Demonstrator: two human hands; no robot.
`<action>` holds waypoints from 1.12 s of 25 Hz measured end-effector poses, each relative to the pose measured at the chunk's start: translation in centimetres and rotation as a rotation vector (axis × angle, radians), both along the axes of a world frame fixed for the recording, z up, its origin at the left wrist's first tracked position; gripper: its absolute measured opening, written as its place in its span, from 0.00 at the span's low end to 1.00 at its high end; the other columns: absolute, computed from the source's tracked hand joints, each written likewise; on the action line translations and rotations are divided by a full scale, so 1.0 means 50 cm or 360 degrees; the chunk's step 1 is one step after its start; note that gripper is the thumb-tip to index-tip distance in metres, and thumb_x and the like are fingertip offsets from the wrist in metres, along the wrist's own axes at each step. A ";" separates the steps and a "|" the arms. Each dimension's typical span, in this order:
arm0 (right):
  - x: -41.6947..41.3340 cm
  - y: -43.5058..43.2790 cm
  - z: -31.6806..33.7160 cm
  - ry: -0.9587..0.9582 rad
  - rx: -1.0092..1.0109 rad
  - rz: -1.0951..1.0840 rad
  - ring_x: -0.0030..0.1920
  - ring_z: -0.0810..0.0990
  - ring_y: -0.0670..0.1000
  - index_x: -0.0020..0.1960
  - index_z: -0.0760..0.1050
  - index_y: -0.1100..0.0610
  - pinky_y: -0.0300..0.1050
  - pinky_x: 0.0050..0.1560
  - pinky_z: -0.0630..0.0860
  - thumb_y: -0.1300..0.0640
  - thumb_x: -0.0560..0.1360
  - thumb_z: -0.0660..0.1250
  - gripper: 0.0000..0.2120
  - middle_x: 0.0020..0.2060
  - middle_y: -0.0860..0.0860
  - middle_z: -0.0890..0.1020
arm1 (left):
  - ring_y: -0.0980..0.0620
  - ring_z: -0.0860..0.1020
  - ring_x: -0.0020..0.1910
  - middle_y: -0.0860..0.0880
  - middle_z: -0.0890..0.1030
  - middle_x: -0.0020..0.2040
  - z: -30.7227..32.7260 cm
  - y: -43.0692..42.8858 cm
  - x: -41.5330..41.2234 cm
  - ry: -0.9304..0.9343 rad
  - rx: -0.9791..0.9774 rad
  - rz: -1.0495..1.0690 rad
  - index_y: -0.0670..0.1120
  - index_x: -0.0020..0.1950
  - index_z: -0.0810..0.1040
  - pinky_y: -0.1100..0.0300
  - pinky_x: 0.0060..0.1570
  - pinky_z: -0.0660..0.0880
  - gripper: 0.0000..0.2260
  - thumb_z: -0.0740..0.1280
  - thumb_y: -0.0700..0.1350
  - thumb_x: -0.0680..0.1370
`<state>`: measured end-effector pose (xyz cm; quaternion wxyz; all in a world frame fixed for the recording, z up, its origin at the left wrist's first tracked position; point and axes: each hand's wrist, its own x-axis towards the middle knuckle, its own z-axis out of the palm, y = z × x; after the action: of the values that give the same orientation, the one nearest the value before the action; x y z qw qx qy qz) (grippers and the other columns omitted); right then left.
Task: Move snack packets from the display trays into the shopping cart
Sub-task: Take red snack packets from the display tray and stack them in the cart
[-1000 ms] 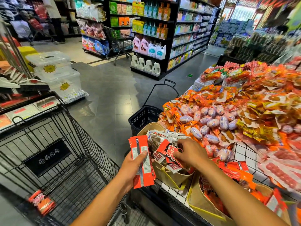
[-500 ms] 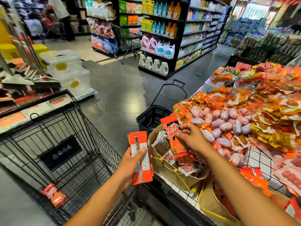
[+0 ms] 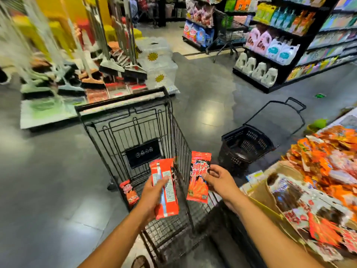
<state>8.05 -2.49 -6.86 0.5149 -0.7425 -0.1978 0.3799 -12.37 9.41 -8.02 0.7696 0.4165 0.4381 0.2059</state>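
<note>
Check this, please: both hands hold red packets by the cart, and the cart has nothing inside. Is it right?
Wrong in one point: the cart is not empty. A loose packet lies on its floor at the left. The rest holds: the left hand grips a stack and the right hand pinches a single packet by the cart, as the head view shows.
</note>
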 end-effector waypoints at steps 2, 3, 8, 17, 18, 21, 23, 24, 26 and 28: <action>-0.041 0.089 -0.040 0.0097 -0.0091 0.0109 0.44 0.84 0.49 0.56 0.78 0.58 0.44 0.41 0.79 0.66 0.79 0.68 0.08 0.52 0.56 0.84 | 0.40 0.85 0.48 0.40 0.86 0.52 -0.033 0.072 -0.062 0.0065 -0.0044 0.0164 0.45 0.64 0.78 0.42 0.54 0.81 0.16 0.71 0.48 0.78; -0.057 0.131 -0.060 0.0124 -0.0126 0.0148 0.45 0.84 0.51 0.56 0.77 0.58 0.45 0.42 0.80 0.66 0.79 0.68 0.08 0.53 0.56 0.84 | 0.40 0.84 0.47 0.41 0.86 0.51 -0.047 0.106 -0.090 0.0073 -0.0056 0.0238 0.45 0.63 0.79 0.41 0.55 0.80 0.15 0.70 0.46 0.78; -0.107 0.319 -0.181 0.0126 -0.0263 0.0319 0.54 0.82 0.58 0.56 0.77 0.55 0.51 0.52 0.81 0.66 0.77 0.70 0.10 0.55 0.60 0.83 | 0.35 0.83 0.52 0.36 0.84 0.54 -0.083 0.254 -0.191 0.0175 -0.0031 0.0397 0.42 0.65 0.76 0.34 0.59 0.78 0.19 0.67 0.46 0.75; -0.152 0.575 -0.546 0.0066 -0.0635 0.0616 0.49 0.81 0.56 0.65 0.72 0.62 0.50 0.51 0.79 0.65 0.76 0.71 0.18 0.49 0.63 0.81 | 0.45 0.85 0.53 0.47 0.87 0.52 -0.207 0.405 -0.239 0.0368 0.0060 0.0598 0.51 0.61 0.78 0.45 0.58 0.80 0.11 0.60 0.39 0.84; -0.166 0.596 -0.589 0.0058 -0.0671 0.0617 0.49 0.81 0.57 0.66 0.72 0.64 0.46 0.49 0.79 0.66 0.76 0.71 0.19 0.52 0.67 0.81 | 0.46 0.84 0.51 0.48 0.87 0.50 -0.223 0.410 -0.241 0.0360 0.0061 0.0647 0.51 0.60 0.78 0.46 0.58 0.79 0.12 0.60 0.39 0.83; -0.205 0.650 -0.711 0.0019 -0.0726 0.0619 0.47 0.79 0.55 0.63 0.73 0.66 0.40 0.42 0.77 0.68 0.76 0.70 0.17 0.54 0.66 0.81 | 0.50 0.84 0.47 0.50 0.87 0.46 -0.271 0.423 -0.244 0.0332 0.0000 0.0790 0.50 0.58 0.79 0.46 0.57 0.78 0.11 0.60 0.37 0.83; -0.233 0.677 -0.792 0.0043 -0.0772 0.0642 0.47 0.81 0.56 0.62 0.74 0.64 0.46 0.46 0.79 0.66 0.76 0.71 0.16 0.54 0.62 0.82 | 0.50 0.84 0.46 0.50 0.86 0.46 -0.303 0.426 -0.253 0.0316 -0.0032 0.0832 0.50 0.58 0.80 0.45 0.58 0.78 0.12 0.61 0.37 0.82; -0.234 0.685 -0.802 0.0023 -0.0787 0.0631 0.45 0.82 0.55 0.61 0.75 0.62 0.44 0.43 0.79 0.66 0.76 0.72 0.14 0.53 0.60 0.82 | 0.49 0.84 0.46 0.49 0.87 0.47 -0.300 0.425 -0.253 0.0302 -0.0040 0.0818 0.50 0.58 0.80 0.45 0.57 0.78 0.12 0.61 0.37 0.82; -0.253 0.702 -0.840 -0.0032 -0.0807 0.0661 0.38 0.79 0.50 0.56 0.75 0.59 0.34 0.34 0.74 0.65 0.75 0.72 0.11 0.47 0.58 0.82 | 0.49 0.84 0.47 0.48 0.87 0.48 -0.316 0.421 -0.261 0.0298 -0.0045 0.0828 0.51 0.59 0.80 0.46 0.57 0.79 0.12 0.61 0.38 0.83; -0.272 0.716 -0.874 -0.0108 -0.0788 0.0631 0.36 0.78 0.50 0.53 0.76 0.58 0.35 0.34 0.74 0.64 0.73 0.74 0.12 0.44 0.57 0.82 | 0.48 0.84 0.47 0.47 0.86 0.48 -0.329 0.422 -0.270 0.0282 -0.0053 0.0854 0.50 0.59 0.80 0.46 0.56 0.79 0.11 0.61 0.38 0.83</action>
<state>-5.53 33.33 -50.58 0.2278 -0.8045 -0.2572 0.4845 -25.88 30.52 -24.45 0.6529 0.2894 0.6015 0.3579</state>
